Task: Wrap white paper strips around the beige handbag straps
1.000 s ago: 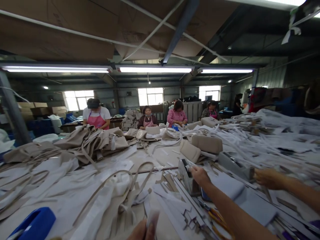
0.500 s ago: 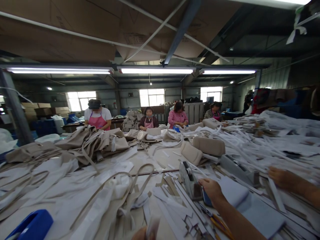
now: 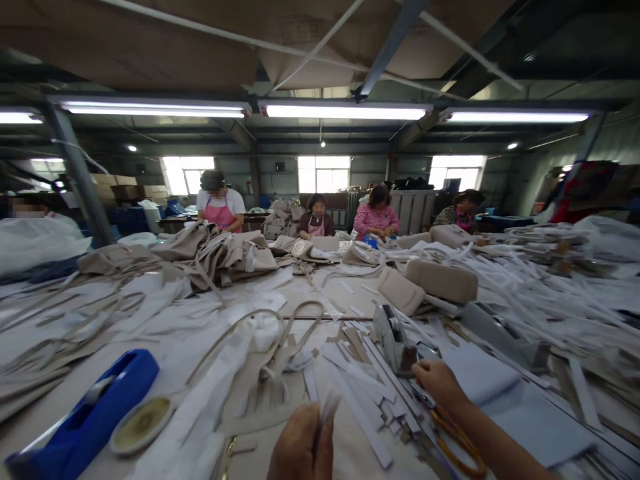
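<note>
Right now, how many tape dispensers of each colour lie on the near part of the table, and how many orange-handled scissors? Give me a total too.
Blue dispenser: 1
Grey dispensers: 2
Orange-handled scissors: 1
Total: 4

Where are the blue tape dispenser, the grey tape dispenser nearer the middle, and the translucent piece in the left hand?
Blue tape dispenser [image 3: 89,415]: head view, on its body.
Grey tape dispenser [image 3: 391,347]: head view, on its side.
Translucent piece [image 3: 329,405]: head view, on its blurred upper part.
</note>
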Demonstrator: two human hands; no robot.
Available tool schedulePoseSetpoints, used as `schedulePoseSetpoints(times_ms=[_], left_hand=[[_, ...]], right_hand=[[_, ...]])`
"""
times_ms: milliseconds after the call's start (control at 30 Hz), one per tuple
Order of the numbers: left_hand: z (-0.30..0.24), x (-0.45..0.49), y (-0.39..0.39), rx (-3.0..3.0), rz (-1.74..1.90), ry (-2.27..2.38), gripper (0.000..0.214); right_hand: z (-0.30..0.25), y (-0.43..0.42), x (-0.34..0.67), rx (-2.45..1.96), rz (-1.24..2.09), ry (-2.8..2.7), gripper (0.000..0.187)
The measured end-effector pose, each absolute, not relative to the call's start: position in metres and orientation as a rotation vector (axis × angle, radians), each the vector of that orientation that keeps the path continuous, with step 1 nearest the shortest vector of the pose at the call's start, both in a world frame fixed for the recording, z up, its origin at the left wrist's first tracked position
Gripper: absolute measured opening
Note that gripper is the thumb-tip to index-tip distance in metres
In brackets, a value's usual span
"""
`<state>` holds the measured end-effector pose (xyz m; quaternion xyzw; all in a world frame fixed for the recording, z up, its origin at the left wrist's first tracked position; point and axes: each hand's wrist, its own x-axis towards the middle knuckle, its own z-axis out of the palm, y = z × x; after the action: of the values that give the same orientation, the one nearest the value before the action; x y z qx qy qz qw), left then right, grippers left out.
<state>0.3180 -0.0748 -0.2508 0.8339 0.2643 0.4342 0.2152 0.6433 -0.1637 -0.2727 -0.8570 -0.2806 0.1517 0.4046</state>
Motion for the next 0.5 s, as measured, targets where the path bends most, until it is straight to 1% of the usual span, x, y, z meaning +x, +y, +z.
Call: schedulePoseSetpoints(times_ms=[67,100,167,267,367,500], left_hand=[[-0.246,0.316,-0.076,2.425,1.117,0.722,0.021],[-0.243,0.315,-0.077,2.480,1.068,0.727,0.019],[-0.237,0.317,-0.081,2.572,0.988,0.764,0.017],[-0.231,0.321,-0.089,2.703,0.925,0.858,0.018],[-0.230,0.323,-0.095,2.861,0.893,0.922,0.021],[-0.237,0.324,-0.101,2.958,0.900,0.997,0.019]], right_hand=[[-0.254,-0.166,0.607,-2.056,0.486,-0.816,0.030],[-0.242,-0.167,0.585,-1.996,0.546,-0.863,0.033],[-0.213,-0.168,0.539,-1.728,0.739,-0.978,0.037],[-0.181,-0.164,0.482,-1.683,0.793,-1.131,0.040],[-0.179,-0.155,0.457,-1.813,0.720,-1.133,0.039],[-0.201,-0.149,0.460,-1.920,0.719,-1.050,0.036]])
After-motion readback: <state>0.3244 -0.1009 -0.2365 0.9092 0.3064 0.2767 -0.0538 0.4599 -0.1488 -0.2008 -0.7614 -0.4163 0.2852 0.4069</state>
